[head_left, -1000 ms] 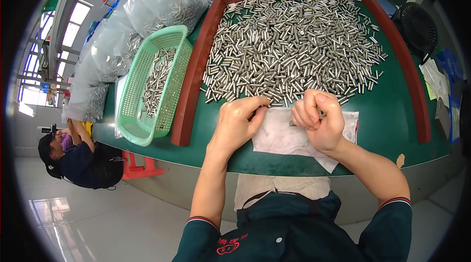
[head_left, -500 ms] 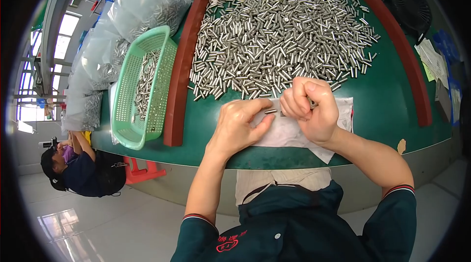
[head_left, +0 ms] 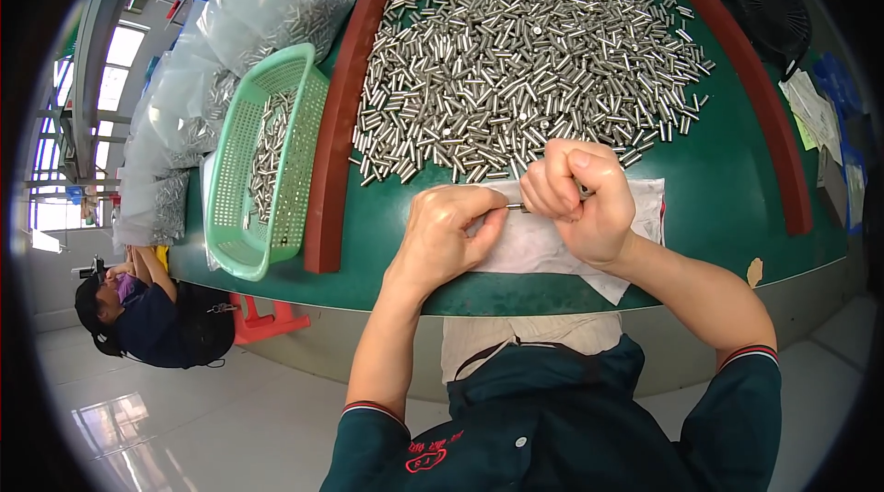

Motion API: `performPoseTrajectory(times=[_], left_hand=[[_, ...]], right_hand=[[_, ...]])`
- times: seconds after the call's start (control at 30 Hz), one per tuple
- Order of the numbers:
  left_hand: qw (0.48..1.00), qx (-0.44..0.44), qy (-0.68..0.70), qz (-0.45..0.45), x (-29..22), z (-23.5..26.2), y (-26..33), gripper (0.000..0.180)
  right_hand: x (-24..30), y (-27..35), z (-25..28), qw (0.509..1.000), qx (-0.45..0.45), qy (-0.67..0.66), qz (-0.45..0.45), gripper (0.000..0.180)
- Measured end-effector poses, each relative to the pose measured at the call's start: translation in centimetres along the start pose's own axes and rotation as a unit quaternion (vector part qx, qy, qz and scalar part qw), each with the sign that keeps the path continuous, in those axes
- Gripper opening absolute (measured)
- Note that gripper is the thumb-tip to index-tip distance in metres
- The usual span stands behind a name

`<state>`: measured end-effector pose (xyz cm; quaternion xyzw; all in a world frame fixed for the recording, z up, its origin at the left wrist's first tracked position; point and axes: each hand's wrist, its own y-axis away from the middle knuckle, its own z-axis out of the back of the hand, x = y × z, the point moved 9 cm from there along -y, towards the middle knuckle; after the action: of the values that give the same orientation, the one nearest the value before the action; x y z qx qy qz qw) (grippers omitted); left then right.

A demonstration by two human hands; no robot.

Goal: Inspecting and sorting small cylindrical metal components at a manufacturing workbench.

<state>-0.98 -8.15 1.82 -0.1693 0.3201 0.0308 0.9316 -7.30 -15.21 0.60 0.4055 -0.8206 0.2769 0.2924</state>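
Observation:
In front of me, over a white cloth (head_left: 534,251), my left hand (head_left: 444,232) pinches a small metal pin (head_left: 516,206) between thumb and forefinger. The pin points right and reaches the curled fingers of my right hand (head_left: 585,202). That hand is closed like a fist around something mostly hidden; a small dark bit shows between thumb and forefinger. Just beyond both hands spreads a large heap of shiny metal pins (head_left: 525,68) on the green tabletop (head_left: 718,188).
A dark red wooden frame (head_left: 333,188) borders the heap on three sides. To its left are a pale green basket (head_left: 299,160) with pins and clear bags (head_left: 262,13) of pins. A black fan (head_left: 769,13) stands far right. Another person (head_left: 152,317) sits at left.
The pin in my left hand now meets the fingers of my right hand, where a gap showed before. Left thumb and forefinger have drawn closer together. My right hand has hardly moved.

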Motion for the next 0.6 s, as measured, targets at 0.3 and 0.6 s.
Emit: performPoseTrajectory(times=[0.3, 0.6], left_hand=[[1.000, 0.005, 0.011, 0.009, 0.11, -0.12, 0.06, 0.006], [0.998, 0.057, -0.006, 0.036, -0.11, -0.34, -0.27, 0.004]], right_hand=[[0.03, 0.06, -0.05, 1.000, -0.001, 0.006, 0.009, 0.033], [0.00, 0.14, -0.46, 0.999, -0.004, 0.031, 0.020, 0.034]])
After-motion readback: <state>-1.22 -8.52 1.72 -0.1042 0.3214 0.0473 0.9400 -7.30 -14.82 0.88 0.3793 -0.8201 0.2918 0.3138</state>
